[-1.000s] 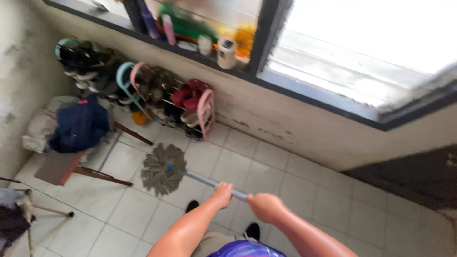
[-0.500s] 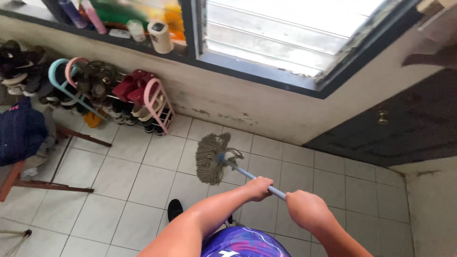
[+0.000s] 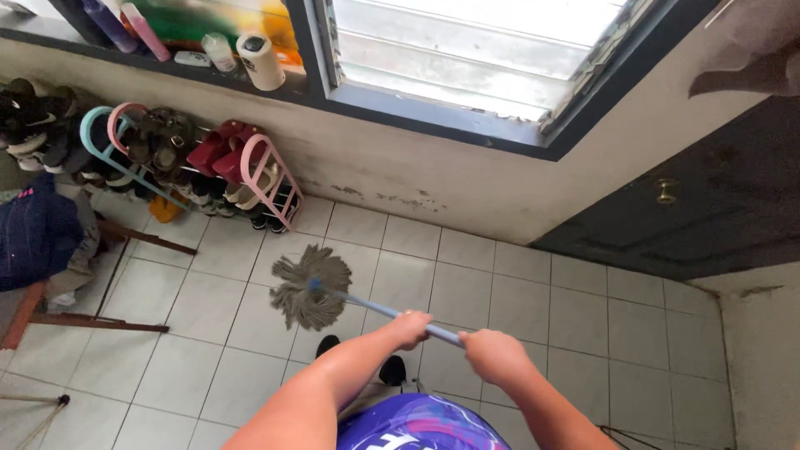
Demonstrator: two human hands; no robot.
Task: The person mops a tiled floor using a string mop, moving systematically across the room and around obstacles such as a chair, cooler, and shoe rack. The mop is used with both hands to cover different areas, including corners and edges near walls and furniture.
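White tiled floor (image 3: pixel 492 292) with dark grout lines, stained plaster wall (image 3: pixel 417 167) under a louvred window (image 3: pixel 467 50). Dark door (image 3: pixel 683 208) with a round knob at right. Window ledge (image 3: pixel 167 62) carries bottles and a white roll, blurred, kinds hard to tell. Shoe rack (image 3: pixel 250 179) with pink and teal ends stands against the wall, packed with sandals and shoes; its left end is cut off by the frame edge. Dark blue bag (image 3: pixel 33 233) on a wooden stand at far left, only partly in view. Mop (image 3: pixel 310 289) has its grey string head flat on the tiles near the rack, blue handle slanting back to the person. Left hand (image 3: pixel 410 327) closed round the handle, forearm stretched forward. Right hand (image 3: pixel 492 354) closed round the handle just behind it, handle end hidden in the fist. 2 dark shoes show below the arms, partly covered. Purple shirt cut off at bottom edge.
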